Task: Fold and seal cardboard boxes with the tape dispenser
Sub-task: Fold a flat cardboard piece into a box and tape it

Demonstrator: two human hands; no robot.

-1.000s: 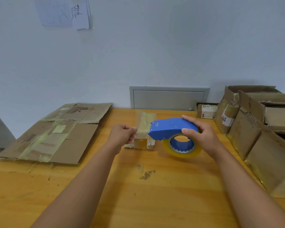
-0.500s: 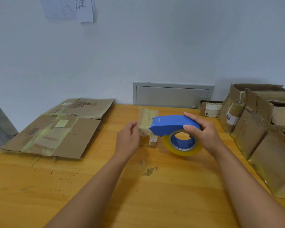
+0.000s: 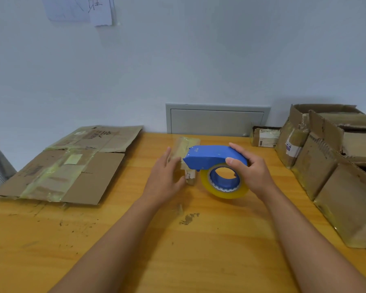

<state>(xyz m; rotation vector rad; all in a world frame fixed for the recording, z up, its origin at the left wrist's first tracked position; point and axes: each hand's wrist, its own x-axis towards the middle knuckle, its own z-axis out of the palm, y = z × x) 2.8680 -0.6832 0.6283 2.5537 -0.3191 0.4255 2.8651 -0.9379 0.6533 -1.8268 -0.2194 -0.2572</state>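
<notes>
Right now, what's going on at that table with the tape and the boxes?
A person is taping a small, tape-wrapped cardboard box on the wooden table. The right hand grips the blue tape dispenser with its yellowish roll, its front end at the box. The left hand, fingers straight, lies against the box's left side. A flattened cardboard sheet lies to the left; larger cardboard boxes are stacked at the right edge.
</notes>
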